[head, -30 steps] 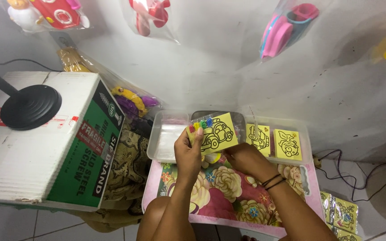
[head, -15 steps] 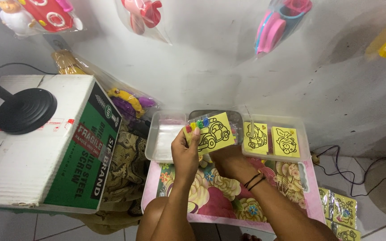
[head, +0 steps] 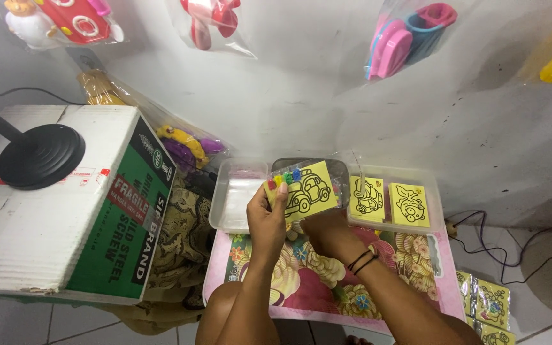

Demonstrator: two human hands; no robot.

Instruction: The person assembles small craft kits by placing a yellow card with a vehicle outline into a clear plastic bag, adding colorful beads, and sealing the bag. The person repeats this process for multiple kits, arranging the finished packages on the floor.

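Note:
My left hand [head: 267, 216] holds up a yellow card with a black car outline [head: 303, 191] by its left edge; a strip of small coloured pieces lies along the card's top left. My right hand [head: 324, 234] is under the card's lower edge, its fingers hidden behind the card, so I cannot tell whether it grips. Black bands sit on that wrist. Both hands hover over a pink flowered tray table [head: 436, 271].
Two more yellow outline cards [head: 389, 201] lie in a clear tray on the right, an empty clear tray [head: 228, 198] on the left. A big cardboard box [head: 71, 211] with a black stand base sits left. Bagged toys hang on the wall. Packets [head: 490, 303] lie right.
The card and both hands stay together; my right hand has slipped lower under the card. The camera view has shifted slightly.

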